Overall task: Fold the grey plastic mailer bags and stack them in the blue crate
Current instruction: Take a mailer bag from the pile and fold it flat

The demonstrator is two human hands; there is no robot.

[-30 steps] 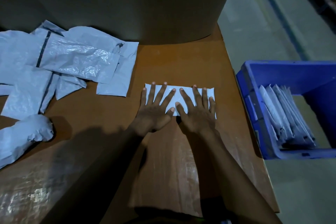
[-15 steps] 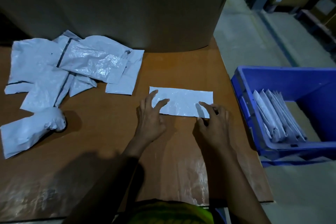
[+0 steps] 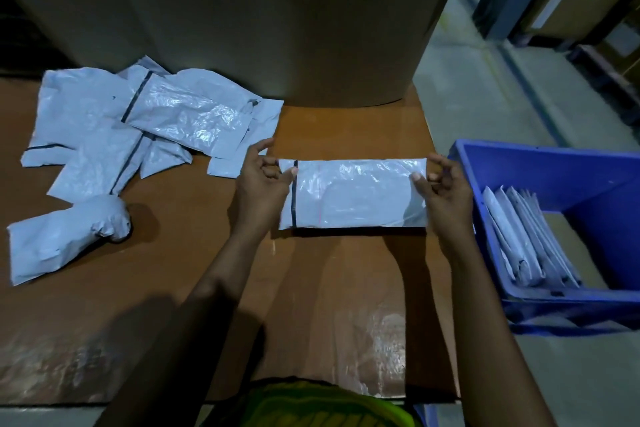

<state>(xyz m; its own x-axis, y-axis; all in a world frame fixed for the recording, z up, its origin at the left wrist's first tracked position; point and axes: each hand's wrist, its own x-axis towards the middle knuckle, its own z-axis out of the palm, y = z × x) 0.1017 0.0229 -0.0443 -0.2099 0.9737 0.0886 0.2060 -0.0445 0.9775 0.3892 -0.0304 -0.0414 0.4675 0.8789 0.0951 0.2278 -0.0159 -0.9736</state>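
Grey plastic: one bag [image 3: 353, 194] is held as a long folded strip over the counter [image 3: 207, 270], between the loose heap and the crate [image 3: 554, 166]. Several folded bags [image 3: 519, 236] are stood on edge inside the blue crate, which sits just right of the counter, so that share is judged done. A heap of unfolded bags [image 3: 138, 125] is left overlapping at the far left, with one bunched bag [image 3: 65, 236] nearer. The count cannot be told, but more work appears to remain than has been done. The present strip is judged mid-fold or ready for transfer. The left hand [image 3: 263, 184] is placed at the strip's left end, beside the black line [image 3: 294, 198], with the thumb on the front and the fingers behind, its grip clamped on the bag. The right hand [image 3: 443, 191] is placed at the right end, its grip likewise pinched on the bag. Both forearms are extended forward, palms turned inward. A shadow is noted under the lower edge. Contact with the counter cannot be told.
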